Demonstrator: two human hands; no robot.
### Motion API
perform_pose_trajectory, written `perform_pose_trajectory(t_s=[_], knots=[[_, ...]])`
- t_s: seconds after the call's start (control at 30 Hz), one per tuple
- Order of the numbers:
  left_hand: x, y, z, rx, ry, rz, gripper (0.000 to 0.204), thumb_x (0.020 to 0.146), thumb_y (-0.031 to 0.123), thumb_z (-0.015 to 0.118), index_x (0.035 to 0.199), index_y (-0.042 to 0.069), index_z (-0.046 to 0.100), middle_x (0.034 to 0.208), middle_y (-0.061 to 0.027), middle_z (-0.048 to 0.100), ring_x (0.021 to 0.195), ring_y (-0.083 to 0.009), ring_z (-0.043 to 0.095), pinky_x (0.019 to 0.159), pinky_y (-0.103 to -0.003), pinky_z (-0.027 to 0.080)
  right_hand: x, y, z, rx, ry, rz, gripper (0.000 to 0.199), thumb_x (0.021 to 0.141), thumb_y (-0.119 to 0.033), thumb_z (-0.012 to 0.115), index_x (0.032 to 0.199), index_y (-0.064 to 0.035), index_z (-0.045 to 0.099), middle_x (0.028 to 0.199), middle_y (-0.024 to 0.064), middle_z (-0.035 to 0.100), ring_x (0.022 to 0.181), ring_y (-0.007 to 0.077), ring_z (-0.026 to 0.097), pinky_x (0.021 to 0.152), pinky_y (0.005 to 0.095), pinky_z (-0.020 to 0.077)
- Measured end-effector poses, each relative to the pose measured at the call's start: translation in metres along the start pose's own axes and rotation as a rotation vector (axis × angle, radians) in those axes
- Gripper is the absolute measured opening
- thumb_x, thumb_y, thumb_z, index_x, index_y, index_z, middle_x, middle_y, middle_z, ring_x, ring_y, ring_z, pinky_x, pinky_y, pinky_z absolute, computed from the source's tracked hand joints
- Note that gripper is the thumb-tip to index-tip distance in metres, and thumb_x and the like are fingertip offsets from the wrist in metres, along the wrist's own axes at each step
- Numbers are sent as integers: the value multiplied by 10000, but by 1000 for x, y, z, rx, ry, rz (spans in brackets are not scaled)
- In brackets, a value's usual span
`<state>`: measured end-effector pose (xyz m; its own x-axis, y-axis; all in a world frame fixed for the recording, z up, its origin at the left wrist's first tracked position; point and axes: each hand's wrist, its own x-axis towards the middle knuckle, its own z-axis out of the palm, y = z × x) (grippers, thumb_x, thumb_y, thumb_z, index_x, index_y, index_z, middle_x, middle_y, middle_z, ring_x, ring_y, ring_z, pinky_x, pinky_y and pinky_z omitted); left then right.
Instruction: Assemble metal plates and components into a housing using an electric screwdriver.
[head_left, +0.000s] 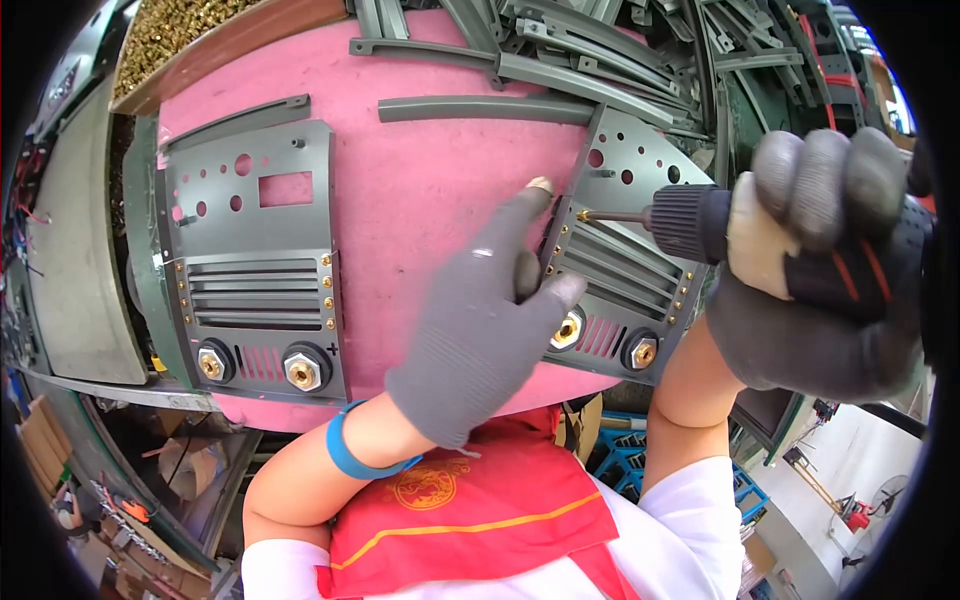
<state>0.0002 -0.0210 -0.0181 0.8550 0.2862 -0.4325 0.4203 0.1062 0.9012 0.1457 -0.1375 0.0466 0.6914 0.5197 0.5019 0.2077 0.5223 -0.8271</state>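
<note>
My right hand [820,300], in a grey glove, grips a black power screwdriver [690,222]. Its long bit points left and meets a brass screw [583,215] near the upper left of the slotted section on the right-hand grey metal panel [640,160]. My left hand [470,310], also gloved, is at that panel's left edge, with index finger and thumb apart and nothing seen between them. Brass screws line both sides of the panel's slots. Two brass fittings with hex nuts [643,351] sit along its lower edge, one partly behind my left thumb.
A matching grey panel [250,230] with screws and two fittings lies to the left on the pink work surface [390,200]. Grey metal strips [480,108] lie behind, with a pile of brackets [610,60] at the back right. A box of small brass screws [175,40] stands back left.
</note>
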Motion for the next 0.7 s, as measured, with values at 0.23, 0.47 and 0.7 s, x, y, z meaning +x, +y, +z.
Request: perform_pose_trajectory(t_s=[0.23,0.47,0.7], knots=[[9,-10,9,79,34,177,547,870,20,599,1405,-6,487,680,-29,351,630,-115,405,607,-291,410,2,-1,-2,-199,-146,141,265,933,-331,505,859,-79,472,798,28,416,644,141,383,633,339,313],[9,-18,17,50,53,207,482,901,11,556,1376,-16,484,677,-40,368,626,-119,415,605,-301,416,2,7,37,-299,11,78,357,1013,-367,454,883,-39,512,767,45,437,581,148,403,601,347,352],[11,-17,16,42,71,209,477,908,21,550,1377,-22,478,667,-41,342,609,-119,392,593,-306,405,13,8,13,-231,-271,122,316,1011,-337,472,942,-31,513,755,51,455,586,156,443,587,343,375]])
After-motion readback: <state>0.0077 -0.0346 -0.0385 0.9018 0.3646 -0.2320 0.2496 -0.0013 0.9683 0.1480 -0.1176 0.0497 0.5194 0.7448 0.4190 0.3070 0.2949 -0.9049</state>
